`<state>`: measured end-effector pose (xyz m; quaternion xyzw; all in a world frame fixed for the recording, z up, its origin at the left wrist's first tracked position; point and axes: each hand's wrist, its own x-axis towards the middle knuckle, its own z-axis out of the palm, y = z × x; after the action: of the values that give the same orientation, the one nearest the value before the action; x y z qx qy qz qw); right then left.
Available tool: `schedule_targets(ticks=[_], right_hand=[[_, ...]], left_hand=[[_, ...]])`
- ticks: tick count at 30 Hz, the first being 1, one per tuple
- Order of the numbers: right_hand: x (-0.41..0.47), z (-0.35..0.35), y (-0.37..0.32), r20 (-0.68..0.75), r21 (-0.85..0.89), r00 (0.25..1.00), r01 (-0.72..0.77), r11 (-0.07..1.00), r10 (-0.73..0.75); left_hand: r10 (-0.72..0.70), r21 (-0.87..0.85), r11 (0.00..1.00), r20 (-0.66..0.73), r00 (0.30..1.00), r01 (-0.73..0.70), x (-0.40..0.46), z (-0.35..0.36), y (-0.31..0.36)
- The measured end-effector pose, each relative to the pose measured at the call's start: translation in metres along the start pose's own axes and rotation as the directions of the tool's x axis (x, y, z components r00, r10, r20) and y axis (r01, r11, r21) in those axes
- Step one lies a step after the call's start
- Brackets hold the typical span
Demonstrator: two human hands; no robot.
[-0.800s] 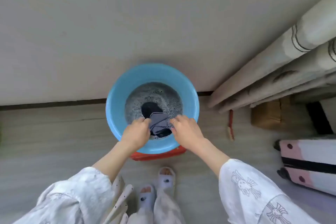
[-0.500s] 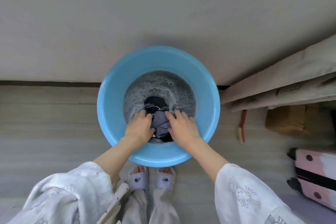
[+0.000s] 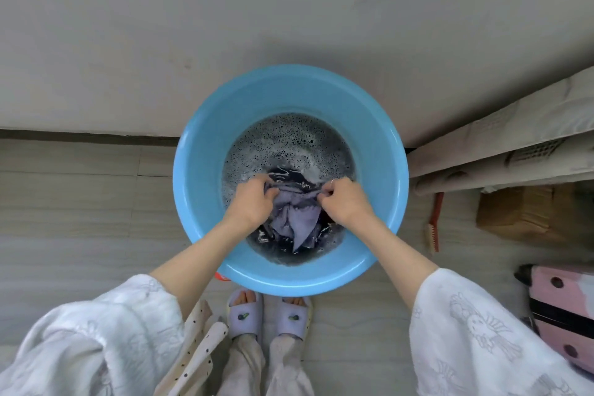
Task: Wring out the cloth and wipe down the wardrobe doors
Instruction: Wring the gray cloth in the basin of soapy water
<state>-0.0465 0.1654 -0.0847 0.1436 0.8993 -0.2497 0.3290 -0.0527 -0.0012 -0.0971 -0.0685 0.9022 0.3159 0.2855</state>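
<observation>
A round blue basin (image 3: 205, 170) stands on the floor in front of my feet, holding dark foamy water. A wet grey-purple cloth (image 3: 297, 219) hangs between my hands just above the water, its lower corner trailing down. My left hand (image 3: 254, 202) grips the cloth's left upper edge with curled fingers. My right hand (image 3: 345, 202), with a ring on one finger, pinches the right upper edge. Part of the cloth is hidden under my fingers. A pale flat surface (image 3: 257, 10) rises behind the basin.
A red-handled brush (image 3: 432, 225) lies on the wooden floor right of the basin. Rolled pale mats (image 3: 501, 145) lean at the right, with a cardboard box (image 3: 527, 215) below them. A pink suitcase (image 3: 565, 309) sits at the right edge. Something red (image 3: 221, 276) peeks from under the basin.
The view has dropped closer to the basin. My hands have moved apart and lifted the cloth, spreading it out of the water between them.
</observation>
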Motion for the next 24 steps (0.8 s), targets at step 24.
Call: schedule_targets(ticks=[24], right_hand=[[-0.022, 0.000, -0.008, -0.421, -0.222, 0.817, 0.328, 0.918, -0.394]], left_hand=[[0.176, -0.024, 0.980, -0.373, 0.911, -0.199, -0.016, -0.010, 0.011]])
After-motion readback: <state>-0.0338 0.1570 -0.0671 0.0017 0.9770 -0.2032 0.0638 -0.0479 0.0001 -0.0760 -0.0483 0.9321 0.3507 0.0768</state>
